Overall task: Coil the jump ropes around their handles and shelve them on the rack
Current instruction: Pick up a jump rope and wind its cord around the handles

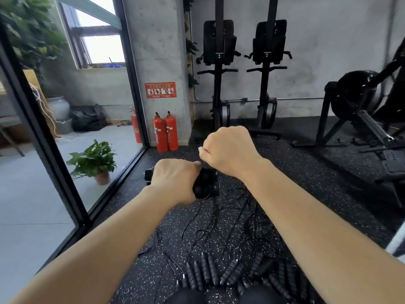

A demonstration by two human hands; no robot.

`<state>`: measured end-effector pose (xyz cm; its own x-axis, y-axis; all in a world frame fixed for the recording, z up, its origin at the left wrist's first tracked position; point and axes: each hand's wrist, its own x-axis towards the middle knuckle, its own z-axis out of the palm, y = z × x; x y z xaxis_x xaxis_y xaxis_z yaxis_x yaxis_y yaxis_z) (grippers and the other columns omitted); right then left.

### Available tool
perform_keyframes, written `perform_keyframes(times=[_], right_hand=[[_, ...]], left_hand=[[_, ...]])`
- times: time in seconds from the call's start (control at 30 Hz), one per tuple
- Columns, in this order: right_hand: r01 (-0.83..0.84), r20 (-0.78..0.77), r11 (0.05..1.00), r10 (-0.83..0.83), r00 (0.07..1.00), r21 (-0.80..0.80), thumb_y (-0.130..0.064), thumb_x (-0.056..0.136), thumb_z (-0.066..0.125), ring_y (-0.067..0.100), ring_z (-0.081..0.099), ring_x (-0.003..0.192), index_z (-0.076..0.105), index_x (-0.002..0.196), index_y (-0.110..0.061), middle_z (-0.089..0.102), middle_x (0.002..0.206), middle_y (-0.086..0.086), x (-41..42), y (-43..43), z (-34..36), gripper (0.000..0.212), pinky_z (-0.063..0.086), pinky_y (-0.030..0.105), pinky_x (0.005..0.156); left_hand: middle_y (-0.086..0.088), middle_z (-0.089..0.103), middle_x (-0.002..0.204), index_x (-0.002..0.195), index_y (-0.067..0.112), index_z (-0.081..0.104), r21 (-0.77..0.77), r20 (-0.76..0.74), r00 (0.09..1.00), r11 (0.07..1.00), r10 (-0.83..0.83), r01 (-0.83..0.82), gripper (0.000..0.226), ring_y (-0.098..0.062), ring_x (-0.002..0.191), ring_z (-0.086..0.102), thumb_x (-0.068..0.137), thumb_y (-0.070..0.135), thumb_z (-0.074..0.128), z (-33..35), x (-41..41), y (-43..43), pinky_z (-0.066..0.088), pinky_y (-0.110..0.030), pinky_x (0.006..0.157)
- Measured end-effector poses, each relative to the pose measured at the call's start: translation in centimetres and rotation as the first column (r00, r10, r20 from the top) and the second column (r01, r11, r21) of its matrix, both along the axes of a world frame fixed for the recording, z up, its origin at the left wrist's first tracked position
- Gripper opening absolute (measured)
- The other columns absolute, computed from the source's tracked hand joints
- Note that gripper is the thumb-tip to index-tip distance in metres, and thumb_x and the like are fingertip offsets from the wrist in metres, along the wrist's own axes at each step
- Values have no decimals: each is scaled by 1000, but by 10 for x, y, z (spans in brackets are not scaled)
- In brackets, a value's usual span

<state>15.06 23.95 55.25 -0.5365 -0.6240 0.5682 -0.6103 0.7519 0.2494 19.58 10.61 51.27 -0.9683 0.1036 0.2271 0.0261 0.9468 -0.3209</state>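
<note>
Head view: left grip (175, 178) is clutching handles (207, 183); right grip (228, 150) is hovering just above, curled, contents unclear; spare ropes (210, 273) lying below.

Both forearms (109, 238) are bare as far up as can be seen, and so are the left hand (174, 177) and right hand (229, 148). Low down, the knees (188, 296) are covered in smooth black fabric.
</note>
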Motion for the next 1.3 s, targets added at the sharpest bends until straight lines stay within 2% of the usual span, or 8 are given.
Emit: perform_keyframes(times=[0.2, 0.33, 0.57, 0.63, 0.77, 0.93, 1.03, 1.3], right_hand=[[-78, 266, 986, 115, 957, -144, -61, 95, 38, 18, 41, 52, 36, 44, -16, 38, 49, -5, -18, -4, -15, 67, 27, 29, 52], [46, 642, 823, 405, 651, -566, -52, 91, 56, 14, 26, 40, 27, 42, -15, 27, 39, -8, -28, 2, -37, 68, 24, 29, 51], [351, 618, 524, 745, 253, -776, -39, 82, 66, 20, 44, 54, 59, 74, 1, 48, 70, 12, -29, 5, -70, 41, 37, 24, 57], [393, 636, 516, 710, 302, -762, -15, 94, 56, 6, 42, 39, 56, 70, 4, 49, 60, 8, -25, 4, -77, 30, 33, 15, 41], [381, 652, 530, 631, 420, -758, -24, 101, 44, 6, 31, 35, 52, 58, -13, 45, 46, 1, -18, -1, -92, 45, 24, 18, 37], [266, 616, 572, 592, 520, -776, -13, 92, 51, 16, 39, 53, 56, 62, -17, 51, 59, 6, -7, -10, -93, 31, 29, 31, 53], [247, 593, 552, 635, 495, -797, -27, 90, 60, 14, 36, 52, 59, 61, -16, 48, 59, 5, 0, -12, -90, 31, 28, 29, 51], [196, 620, 718, 390, 681, -667, -40, 95, 55, 10, 37, 44, 48, 53, -21, 42, 46, -9, 5, -14, -87, 46, 27, 29, 47]], left_hand=[[7, 41, 69, 89, 29, 37, -33, 141, 964, 972, -227, 233, 24, -23, 79, 57, 83, 39, 58, 9, 8, 2, 50, -35, 68], [9, 50, 75, 82, 33, 34, 140, 154, 948, 956, -280, 259, 30, -20, 81, 58, 78, 37, 63, 13, 12, -5, 51, -39, 76], [9, 62, 73, 82, 36, 45, 605, 59, 973, 783, -223, 143, 43, -16, 73, 62, 55, 31, 78, -5, 6, -10, 50, -32, 67], [7, 65, 74, 83, 31, 52, 753, 11, 991, 653, -134, 80, 45, -20, 73, 65, 45, 35, 76, -9, 0, -12, 55, -39, 70], [7, 66, 72, 83, 28, 56, 859, 16, 998, 511, 58, -44, 50, -21, 70, 66, 37, 40, 72, -16, -11, -14, 58, -44, 73], [8, 64, 77, 87, 28, 54, 820, 44, 971, 546, 237, -170, 41, -16, 74, 64, 54, 34, 79, -23, -18, -18, 55, -33, 70], [8, 64, 81, 92, 28, 54, 773, 33, 958, 600, 286, -206, 38, -17, 79, 64, 63, 37, 77, -24, -19, -18, 52, -31, 71], [8, 62, 80, 93, 26, 53, 722, 36, 945, 645, 326, -250, 36, -17, 77, 62, 68, 39, 74, -28, -19, -15, 43, -28, 63]])
